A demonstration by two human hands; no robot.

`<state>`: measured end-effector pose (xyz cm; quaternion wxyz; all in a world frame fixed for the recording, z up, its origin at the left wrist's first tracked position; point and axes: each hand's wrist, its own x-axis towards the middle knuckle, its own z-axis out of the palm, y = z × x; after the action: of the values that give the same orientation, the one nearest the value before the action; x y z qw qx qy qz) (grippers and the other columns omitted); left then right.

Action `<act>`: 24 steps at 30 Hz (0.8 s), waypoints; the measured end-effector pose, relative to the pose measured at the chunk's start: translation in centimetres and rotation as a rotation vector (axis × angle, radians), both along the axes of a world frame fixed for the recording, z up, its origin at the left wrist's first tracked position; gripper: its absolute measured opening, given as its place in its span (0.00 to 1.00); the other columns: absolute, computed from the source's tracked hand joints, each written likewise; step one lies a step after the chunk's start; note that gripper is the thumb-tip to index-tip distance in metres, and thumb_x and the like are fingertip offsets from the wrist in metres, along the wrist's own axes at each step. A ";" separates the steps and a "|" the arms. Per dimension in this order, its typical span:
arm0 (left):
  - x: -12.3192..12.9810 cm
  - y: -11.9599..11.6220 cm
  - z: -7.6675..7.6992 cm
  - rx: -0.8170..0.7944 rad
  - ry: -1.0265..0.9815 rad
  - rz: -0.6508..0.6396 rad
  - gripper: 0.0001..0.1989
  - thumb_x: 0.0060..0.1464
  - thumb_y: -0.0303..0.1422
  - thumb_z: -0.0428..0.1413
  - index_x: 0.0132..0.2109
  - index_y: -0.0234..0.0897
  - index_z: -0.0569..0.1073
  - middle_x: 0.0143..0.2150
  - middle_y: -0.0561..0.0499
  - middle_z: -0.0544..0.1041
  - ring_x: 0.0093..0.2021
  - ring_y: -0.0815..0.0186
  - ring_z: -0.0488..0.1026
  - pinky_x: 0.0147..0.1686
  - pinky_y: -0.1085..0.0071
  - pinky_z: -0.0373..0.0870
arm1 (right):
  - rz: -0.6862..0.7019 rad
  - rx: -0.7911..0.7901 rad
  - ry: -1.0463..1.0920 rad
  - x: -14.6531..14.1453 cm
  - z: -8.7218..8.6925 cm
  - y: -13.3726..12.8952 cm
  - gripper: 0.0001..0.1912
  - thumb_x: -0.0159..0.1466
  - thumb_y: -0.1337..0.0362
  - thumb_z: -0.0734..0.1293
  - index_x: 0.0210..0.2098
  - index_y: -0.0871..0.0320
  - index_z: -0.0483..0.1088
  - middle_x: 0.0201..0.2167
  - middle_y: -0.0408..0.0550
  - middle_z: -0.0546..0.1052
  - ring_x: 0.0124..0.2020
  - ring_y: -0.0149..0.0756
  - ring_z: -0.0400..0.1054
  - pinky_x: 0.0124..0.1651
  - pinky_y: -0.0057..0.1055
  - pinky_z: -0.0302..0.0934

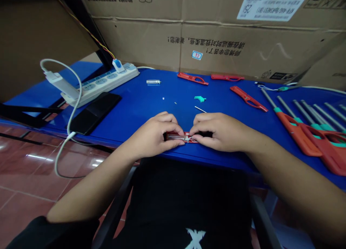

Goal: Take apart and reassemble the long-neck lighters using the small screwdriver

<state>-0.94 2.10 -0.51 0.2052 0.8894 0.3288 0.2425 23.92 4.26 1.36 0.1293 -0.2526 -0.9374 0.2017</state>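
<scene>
At the front edge of the blue table, a red casing half (192, 141) lies between my two hands, with a clear tank (176, 137) and thin white wires in it. My left hand (159, 135) pinches the tank and the casing's left part between thumb and fingers. My right hand (216, 131) is closed at the casing's right part, its thumb and fingertips by the wires. Just beyond my hands are a thin metal pin (200, 109) and a green trigger piece (200, 98). Another clear tank (153, 82) lies farther back on the left.
Red casing halves (193, 78) lie at the back. Several red lighters with metal tubes (300, 137) are piled on the right. A black phone (94, 113) and a white power strip (101, 83) sit left. A cardboard box (151, 39) stands behind the blue table (129, 113).
</scene>
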 end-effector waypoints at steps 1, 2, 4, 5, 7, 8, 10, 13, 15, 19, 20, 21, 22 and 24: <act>0.0 -0.1 0.0 0.011 -0.005 -0.008 0.08 0.58 0.37 0.62 0.42 0.38 0.79 0.37 0.51 0.75 0.40 0.66 0.70 0.41 0.69 0.66 | 0.007 0.004 -0.002 0.0 0.0 0.0 0.10 0.65 0.67 0.65 0.42 0.57 0.78 0.38 0.47 0.76 0.36 0.33 0.70 0.40 0.31 0.61; 0.0 -0.1 0.0 0.017 -0.009 -0.017 0.08 0.59 0.36 0.62 0.42 0.38 0.79 0.38 0.51 0.76 0.39 0.66 0.70 0.41 0.69 0.66 | 0.014 0.009 -0.004 0.0 0.0 0.0 0.10 0.65 0.67 0.65 0.42 0.57 0.78 0.38 0.47 0.76 0.37 0.33 0.70 0.40 0.31 0.61; -0.1 -0.2 -0.1 0.023 -0.022 -0.030 0.07 0.59 0.35 0.61 0.42 0.37 0.78 0.38 0.51 0.77 0.39 0.66 0.71 0.41 0.69 0.67 | 0.027 0.018 -0.011 0.0 -0.1 0.0 0.09 0.65 0.67 0.65 0.41 0.57 0.78 0.38 0.47 0.76 0.37 0.33 0.70 0.40 0.31 0.61; -0.1 -0.2 -0.2 0.024 -0.027 -0.033 0.06 0.59 0.34 0.61 0.42 0.37 0.78 0.38 0.51 0.77 0.39 0.67 0.71 0.40 0.69 0.67 | 0.034 0.024 -0.015 -0.1 -0.1 0.1 0.09 0.65 0.68 0.65 0.41 0.58 0.78 0.38 0.47 0.76 0.37 0.33 0.70 0.40 0.31 0.61; -0.1 -0.2 -0.3 0.030 -0.036 -0.035 0.06 0.59 0.34 0.61 0.42 0.37 0.78 0.38 0.50 0.77 0.39 0.67 0.71 0.40 0.70 0.68 | 0.048 0.033 -0.021 -0.1 -0.1 0.1 0.09 0.65 0.68 0.65 0.41 0.58 0.77 0.37 0.47 0.76 0.36 0.34 0.70 0.39 0.31 0.61; -0.1 -0.3 -0.3 0.041 -0.040 -0.035 0.06 0.60 0.33 0.61 0.42 0.37 0.78 0.38 0.50 0.77 0.39 0.67 0.72 0.40 0.70 0.68 | 0.052 0.033 -0.023 -0.2 0.0 0.1 0.09 0.65 0.69 0.65 0.41 0.58 0.77 0.37 0.47 0.76 0.36 0.34 0.70 0.39 0.31 0.61; 0.0 -0.4 -0.4 0.086 -0.044 -0.041 0.06 0.60 0.33 0.60 0.43 0.37 0.77 0.38 0.50 0.76 0.39 0.67 0.72 0.40 0.70 0.68 | 0.056 0.024 -0.025 -0.2 0.1 0.2 0.10 0.65 0.68 0.64 0.41 0.59 0.78 0.37 0.48 0.76 0.36 0.34 0.70 0.39 0.31 0.61; 0.0 -0.5 -0.6 0.198 -0.035 -0.051 0.06 0.61 0.33 0.59 0.44 0.37 0.77 0.39 0.49 0.76 0.39 0.66 0.71 0.41 0.69 0.68 | 0.059 0.004 -0.031 -0.2 0.2 0.1 0.11 0.66 0.67 0.64 0.43 0.58 0.78 0.38 0.48 0.76 0.36 0.34 0.70 0.40 0.32 0.62; 0.0 -0.6 -0.7 0.273 -0.027 -0.054 0.05 0.62 0.32 0.59 0.44 0.37 0.77 0.39 0.50 0.76 0.39 0.67 0.71 0.41 0.68 0.67 | 0.064 -0.003 -0.032 -0.1 0.3 0.1 0.12 0.67 0.66 0.63 0.45 0.58 0.78 0.38 0.48 0.76 0.37 0.34 0.70 0.40 0.32 0.62; 0.0 -0.7 -0.8 0.356 -0.024 -0.055 0.04 0.61 0.30 0.59 0.43 0.38 0.77 0.39 0.50 0.76 0.38 0.67 0.71 0.41 0.69 0.67 | 0.079 -0.012 -0.015 -0.2 0.4 0.2 0.12 0.68 0.66 0.63 0.44 0.59 0.78 0.38 0.49 0.76 0.37 0.34 0.70 0.41 0.32 0.62; 0.0 -0.7 -0.8 0.362 -0.023 -0.051 0.04 0.61 0.30 0.60 0.43 0.38 0.77 0.39 0.50 0.76 0.38 0.67 0.71 0.41 0.69 0.67 | 0.081 -0.019 -0.013 -0.2 0.4 0.2 0.11 0.68 0.66 0.63 0.43 0.59 0.78 0.38 0.49 0.76 0.37 0.33 0.70 0.41 0.32 0.62; 0.0 -0.7 -0.9 0.363 -0.021 -0.046 0.04 0.60 0.30 0.60 0.43 0.38 0.77 0.39 0.50 0.76 0.39 0.67 0.71 0.41 0.69 0.68 | 0.083 -0.029 -0.012 -0.3 0.4 0.3 0.11 0.67 0.67 0.63 0.42 0.59 0.78 0.38 0.48 0.76 0.37 0.33 0.70 0.41 0.32 0.62; 0.0 -0.6 -0.9 0.363 -0.021 -0.041 0.04 0.60 0.30 0.60 0.43 0.38 0.77 0.39 0.50 0.76 0.39 0.67 0.71 0.42 0.69 0.68 | 0.085 -0.040 -0.013 -0.3 0.4 0.3 0.10 0.67 0.67 0.64 0.42 0.60 0.77 0.38 0.48 0.76 0.37 0.33 0.70 0.41 0.31 0.62; 0.0 -0.6 -1.0 0.372 -0.028 -0.036 0.05 0.60 0.30 0.60 0.44 0.38 0.77 0.39 0.50 0.76 0.39 0.67 0.71 0.41 0.69 0.68 | 0.088 -0.063 -0.012 -0.3 0.5 0.3 0.09 0.67 0.67 0.64 0.41 0.60 0.77 0.38 0.48 0.75 0.37 0.33 0.69 0.41 0.31 0.62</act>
<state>-0.97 1.50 -1.55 0.0461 0.9143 0.2592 0.3078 23.61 4.60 1.83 0.1064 -0.2163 -0.9415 0.2353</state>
